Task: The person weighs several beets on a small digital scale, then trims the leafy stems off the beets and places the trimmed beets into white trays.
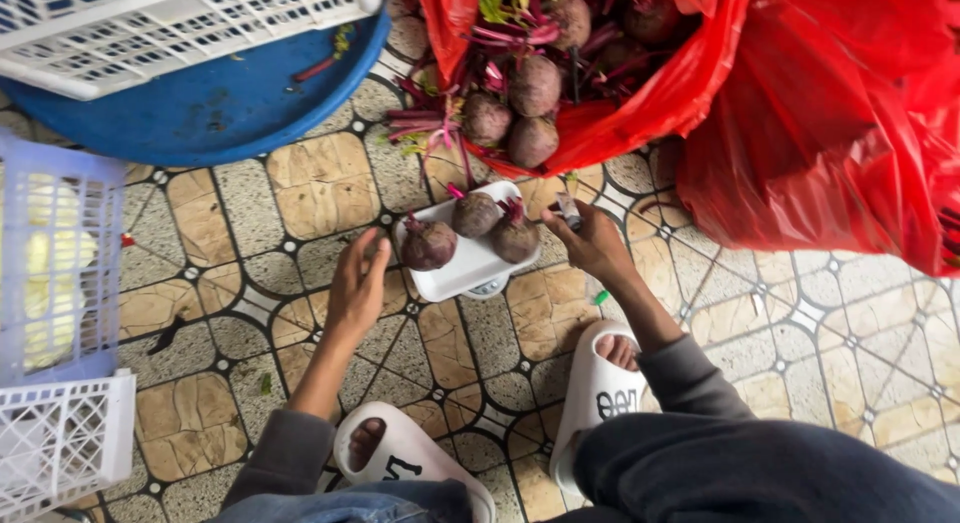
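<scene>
Three beetroots (474, 229) on a white foam tray (455, 273), on a small scale, floor tiles below. Round, hard, a bit heavy, dirty; best grabbed around the fat middle. Left hand (355, 288) open, fingers straight, beside tray. Right hand (592, 241) pinching a small knife (568, 211).

sleeves (690, 373): grey, long | trousers (760, 473): dark grey | slippers (595, 403): white, black print, open-toed

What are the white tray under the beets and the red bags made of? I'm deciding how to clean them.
The white tray looks like smooth moulded plastic: even matte white, rounded corners. The red bags look like thin glossy plastic film: crinkled folds with shiny highlights.
</scene>
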